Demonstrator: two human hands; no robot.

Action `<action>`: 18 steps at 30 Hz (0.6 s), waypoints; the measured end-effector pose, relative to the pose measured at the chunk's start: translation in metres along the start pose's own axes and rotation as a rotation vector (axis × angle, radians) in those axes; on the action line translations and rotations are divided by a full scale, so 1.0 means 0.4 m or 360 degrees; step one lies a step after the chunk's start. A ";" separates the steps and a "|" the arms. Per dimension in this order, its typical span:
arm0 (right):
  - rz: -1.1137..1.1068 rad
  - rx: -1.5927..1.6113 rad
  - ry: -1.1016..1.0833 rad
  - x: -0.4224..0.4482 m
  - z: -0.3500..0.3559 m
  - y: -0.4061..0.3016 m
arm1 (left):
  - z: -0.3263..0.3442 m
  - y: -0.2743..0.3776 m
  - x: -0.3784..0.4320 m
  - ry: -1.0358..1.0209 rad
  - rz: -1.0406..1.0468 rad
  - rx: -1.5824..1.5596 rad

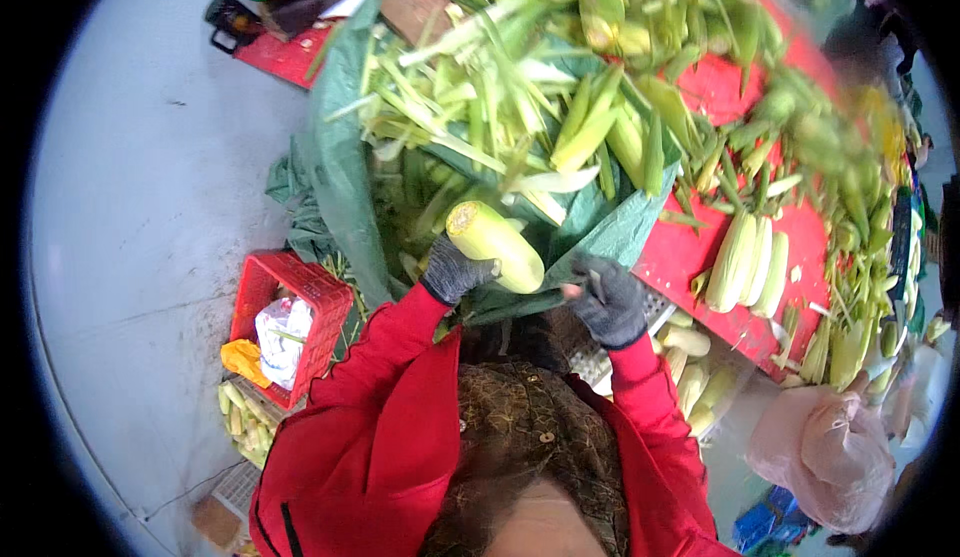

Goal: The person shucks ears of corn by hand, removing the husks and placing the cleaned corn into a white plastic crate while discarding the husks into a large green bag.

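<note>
My left hand [459, 268], in a grey knit glove, grips a pale green ear of corn [499, 248] in its husk, with the cut end facing up and to the left. My right hand [607, 298], also gloved, is curled just right of the ear and apart from it. A small pale thing shows at its fingers, too blurred to name. Below both hands gapes a large green woven sack [341, 174], filled with stripped husk leaves [480, 99]. Several trimmed ears [750, 261] lie side by side on the red tabletop [675, 257] to the right.
Untrimmed green ears and leaves [847, 174] are heaped along the table's far side. A red plastic crate [322, 332] with white plastic bags stands at left. Pale ears [694, 384] lie low beside my right arm. A tied pink bag [825, 452] is at lower right.
</note>
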State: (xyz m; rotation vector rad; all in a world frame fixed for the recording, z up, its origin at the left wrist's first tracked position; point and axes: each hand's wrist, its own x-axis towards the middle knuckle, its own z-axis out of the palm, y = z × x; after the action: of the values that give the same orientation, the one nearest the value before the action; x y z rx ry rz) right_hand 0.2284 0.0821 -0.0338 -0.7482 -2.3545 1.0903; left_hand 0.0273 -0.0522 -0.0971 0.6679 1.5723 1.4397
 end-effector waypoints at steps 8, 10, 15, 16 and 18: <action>-0.0160 0.0189 -0.0550 0.159 0.061 -0.216 | 0.003 0.241 -0.071 0.0240 0.0274 -0.0459; -0.0222 0.0422 -0.0463 0.153 0.061 -0.191 | 0.003 0.266 -0.073 0.0210 0.0560 -0.0830; 0.0364 0.2156 -0.0683 0.133 0.058 -0.192 | -0.094 0.205 0.024 0.0592 0.0536 0.0659; 0.0348 0.2141 -0.0682 0.139 0.048 -0.212 | -0.104 0.188 0.030 0.0680 0.0672 0.0854; 0.0607 0.2465 -0.0837 0.147 0.034 -0.229 | -0.042 0.273 -0.017 0.0247 0.0578 -0.0328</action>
State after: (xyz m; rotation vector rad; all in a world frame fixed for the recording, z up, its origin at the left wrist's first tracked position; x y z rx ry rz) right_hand 0.1496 0.0620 0.0395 -0.2482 -0.9125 2.8552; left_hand -0.0024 -0.0463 0.0093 0.7597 1.4403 1.9337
